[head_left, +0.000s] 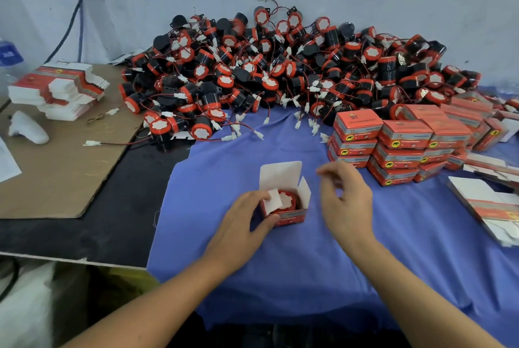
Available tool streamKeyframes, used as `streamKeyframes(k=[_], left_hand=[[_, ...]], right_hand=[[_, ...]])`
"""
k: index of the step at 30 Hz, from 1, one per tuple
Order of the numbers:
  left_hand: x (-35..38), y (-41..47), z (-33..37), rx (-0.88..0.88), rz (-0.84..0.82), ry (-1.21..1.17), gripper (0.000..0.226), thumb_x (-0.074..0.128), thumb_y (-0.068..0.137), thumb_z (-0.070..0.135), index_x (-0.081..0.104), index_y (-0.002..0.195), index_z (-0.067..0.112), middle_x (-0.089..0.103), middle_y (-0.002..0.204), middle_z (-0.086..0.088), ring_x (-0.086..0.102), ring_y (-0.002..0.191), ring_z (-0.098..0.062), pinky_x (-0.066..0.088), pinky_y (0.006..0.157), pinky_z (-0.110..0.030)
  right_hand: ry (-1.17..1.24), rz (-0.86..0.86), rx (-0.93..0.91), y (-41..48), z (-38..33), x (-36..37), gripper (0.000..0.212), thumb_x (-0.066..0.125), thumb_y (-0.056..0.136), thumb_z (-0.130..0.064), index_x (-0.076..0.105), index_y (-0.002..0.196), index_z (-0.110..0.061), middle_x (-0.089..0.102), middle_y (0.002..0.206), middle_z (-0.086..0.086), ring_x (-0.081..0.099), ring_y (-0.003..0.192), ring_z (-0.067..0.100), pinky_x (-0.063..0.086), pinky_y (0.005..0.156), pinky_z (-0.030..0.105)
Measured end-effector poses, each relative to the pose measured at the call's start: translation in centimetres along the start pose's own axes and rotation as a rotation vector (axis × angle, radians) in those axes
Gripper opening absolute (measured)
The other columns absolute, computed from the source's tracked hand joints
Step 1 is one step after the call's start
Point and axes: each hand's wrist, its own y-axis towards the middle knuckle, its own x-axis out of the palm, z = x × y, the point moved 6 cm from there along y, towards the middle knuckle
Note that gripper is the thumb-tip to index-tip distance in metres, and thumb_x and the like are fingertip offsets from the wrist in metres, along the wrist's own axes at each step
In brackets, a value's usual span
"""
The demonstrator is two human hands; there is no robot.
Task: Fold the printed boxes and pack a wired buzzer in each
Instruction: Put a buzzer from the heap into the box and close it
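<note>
Head view: the left hand [247,218] grips the open printed box [292,217], thumb on its front wall, with a wired buzzer [286,201] seated inside. The right hand [346,201] hovers just right of the box, fingers loosely curled, holding nothing.

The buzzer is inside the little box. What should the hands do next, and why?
Probably the right hand should fold the right side flap down. The left hand grips the open box, the buzzer sits inside, and the lid flap stands up.
</note>
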Motion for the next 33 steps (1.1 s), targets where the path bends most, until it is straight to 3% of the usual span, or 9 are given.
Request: streamKeyframes(k=[2, 4, 8, 13, 16, 19, 23, 28, 33], left_hand=[[0.0, 0.1, 0.4, 0.037, 0.026, 0.063, 0.025, 0.063, 0.096, 0.045, 0.058, 0.12, 0.038, 0.054, 0.126, 0.024, 0.055, 0.12, -0.002, 0.048, 0.104, -0.03], [-0.2, 0.1, 0.7, 0.037, 0.057, 0.024, 0.03, 0.062, 0.091, 0.05, 0.064, 0.116, 0.034, 0.057, 0.123, 0.024, 0.057, 0.118, -0.003, 0.048, 0.102, -0.027], [-0.4, 0.2, 0.9, 0.031, 0.047, -0.032, 0.026, 0.061, 0.091, 0.051, 0.068, 0.108, 0.034, 0.062, 0.117, 0.023, 0.062, 0.11, -0.007, 0.052, 0.093, -0.022], [-0.2, 0.2, 0.6, -0.034, 0.042, -0.091, 0.012, 0.058, 0.098, 0.038, 0.066, 0.098, 0.029, 0.069, 0.106, 0.021, 0.066, 0.097, -0.008, 0.054, 0.079, -0.023], [-0.4, 0.1, 0.3, -0.082, 0.059, -0.14, 0.015, 0.065, 0.097, 0.032, 0.054, 0.105, 0.039, 0.072, 0.105, 0.021, 0.069, 0.098, 0.001, 0.053, 0.077, -0.015], [-0.5, 0.0, 0.3, -0.104, 0.058, -0.199, 0.046, 0.069, 0.096, 0.016, 0.037, 0.119, 0.041, 0.073, 0.113, 0.015, 0.07, 0.101, -0.002, 0.054, 0.082, -0.017], [-0.6, 0.0, 0.8, -0.042, 0.034, -0.104, 0.038, 0.063, 0.098, 0.004, 0.063, 0.127, 0.029, 0.066, 0.127, 0.013, 0.064, 0.115, -0.004, 0.053, 0.093, -0.019], [0.0, -0.5, 0.9, -0.038, -0.082, -0.008, 0.058, 0.062, 0.088, 0.027, 0.049, 0.145, 0.027, 0.032, 0.156, 0.021, 0.029, 0.136, 0.019, 0.031, 0.11, -0.011], [-0.3, -0.5, 1.1, -0.057, -0.068, -0.062, 0.054, 0.055, 0.09, 0.032, 0.047, 0.144, 0.035, 0.044, 0.151, 0.019, 0.04, 0.137, 0.007, 0.039, 0.113, -0.019]], right_hand=[[0.188, -0.114, 0.348, -1.6, 3.7, 1.3, 0.02, 0.052, 0.101, -0.01, 0.065, 0.098, -0.025, 0.071, 0.098, -0.005, 0.069, 0.085, 0.007, 0.056, 0.08, 0.039], [0.214, -0.21, 0.411, -2.6, 5.4, 2.5, 0.015, 0.056, 0.101, -0.013, 0.066, 0.099, -0.023, 0.074, 0.094, -0.002, 0.073, 0.083, 0.013, 0.059, 0.081, 0.041], [0.272, -0.223, 0.407, -2.4, 6.2, 3.3, 0.009, 0.065, 0.098, -0.029, 0.068, 0.102, -0.036, 0.073, 0.094, -0.006, 0.072, 0.084, 0.015, 0.051, 0.066, 0.02], [0.323, -0.341, 0.33, -2.5, 6.0, 3.9, 0.043, 0.063, 0.098, -0.017, 0.057, 0.131, -0.045, 0.071, 0.115, -0.016, 0.061, 0.072, 0.006, 0.054, 0.067, 0.02], [0.31, -0.367, 0.274, -2.6, 5.5, 4.2, 0.039, 0.057, 0.1, -0.012, 0.062, 0.122, -0.045, 0.071, 0.11, -0.016, 0.056, 0.071, 0.011, 0.05, 0.066, 0.032], [0.222, -0.344, 0.252, -2.9, 5.8, 3.9, 0.029, 0.057, 0.102, -0.016, 0.065, 0.106, -0.044, 0.07, 0.1, -0.01, 0.062, 0.078, 0.018, 0.055, 0.07, 0.037], [0.244, -0.39, 0.227, -3.6, 5.6, 3.9, 0.03, 0.053, 0.098, -0.018, 0.065, 0.115, -0.04, 0.065, 0.126, -0.018, 0.066, 0.099, 0.015, 0.059, 0.083, 0.04], [0.204, -0.51, 0.139, -4.4, 5.0, 4.1, 0.042, 0.052, 0.09, -0.032, 0.055, 0.132, -0.034, 0.049, 0.147, -0.024, 0.055, 0.127, 0.007, 0.05, 0.104, 0.036], [0.144, -0.503, 0.081, -4.3, 5.0, 4.1, 0.046, 0.061, 0.091, -0.043, 0.051, 0.136, -0.038, 0.054, 0.142, -0.024, 0.055, 0.126, 0.007, 0.049, 0.106, 0.04]])
